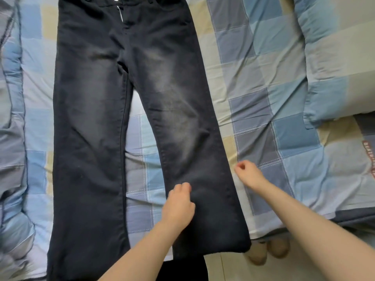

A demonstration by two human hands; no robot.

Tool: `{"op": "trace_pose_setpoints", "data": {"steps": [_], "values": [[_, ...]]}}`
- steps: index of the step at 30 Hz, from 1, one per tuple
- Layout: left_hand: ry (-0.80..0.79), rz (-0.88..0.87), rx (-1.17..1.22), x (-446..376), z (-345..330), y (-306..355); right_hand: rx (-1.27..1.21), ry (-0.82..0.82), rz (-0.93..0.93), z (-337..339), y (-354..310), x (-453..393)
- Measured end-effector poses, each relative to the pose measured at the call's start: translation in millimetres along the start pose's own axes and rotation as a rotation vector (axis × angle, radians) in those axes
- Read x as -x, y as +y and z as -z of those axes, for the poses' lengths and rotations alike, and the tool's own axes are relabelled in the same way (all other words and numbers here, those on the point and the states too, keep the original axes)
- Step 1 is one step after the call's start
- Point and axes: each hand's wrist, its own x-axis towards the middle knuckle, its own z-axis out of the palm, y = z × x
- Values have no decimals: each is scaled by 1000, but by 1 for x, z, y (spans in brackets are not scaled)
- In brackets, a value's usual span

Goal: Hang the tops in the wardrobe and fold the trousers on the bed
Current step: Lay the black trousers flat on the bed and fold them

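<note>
Black faded trousers (97, 122) lie flat on the bed, front up, waistband at the top of the view, legs spread towards me. My left hand (178, 205) rests on the lower part of the right-hand trouser leg (211, 209) near its inner seam, its curled fingers bunching the fabric. My right hand (248, 173) sits just beside that leg's outer edge, over the bedspread. Its fingers are curled and I see nothing in them. No tops are in view.
The bed carries a blue, grey and beige checked bedspread (253, 82). A bunched checked quilt (334, 57) lies at the right, with a dark garment bearing red print (368, 147) at the right edge. Slippers (267, 250) stand on the floor by the bed's near edge.
</note>
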Motion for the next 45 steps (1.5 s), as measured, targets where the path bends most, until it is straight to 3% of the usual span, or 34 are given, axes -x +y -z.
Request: {"op": "trace_pose_setpoints", "data": {"steps": [3,5,11,18,21,25,28,31,35,37,39,42,45], "values": [[-82,-284,-271,-21,-10,40,-248,25,16,16,-55,-41],[-98,-358,-403,-43,-22,61,-347,12,24,19,-90,-66],[153,-250,-399,-116,-17,87,-407,-25,15,25,-155,-113],[128,-174,-355,-173,27,106,-473,36,68,30,-206,-151],[130,-257,-162,-176,56,97,-466,84,177,26,-237,-157],[142,-416,328,-143,114,45,-475,269,301,20,-293,-142],[243,-375,585,-113,178,-17,-511,321,467,-3,-358,-115],[337,-264,789,-92,243,-95,-571,208,556,-44,-433,-87],[450,11,1043,-97,279,-196,-313,-61,595,-107,-496,-74],[484,221,952,-108,271,-235,19,-264,583,-138,-504,-76],[396,367,810,-120,258,-263,307,-385,546,-159,-505,-81],[235,401,559,-133,257,-286,490,-256,634,-168,-515,-91],[345,282,422,-158,282,-275,585,78,835,-145,-537,-108]]}}
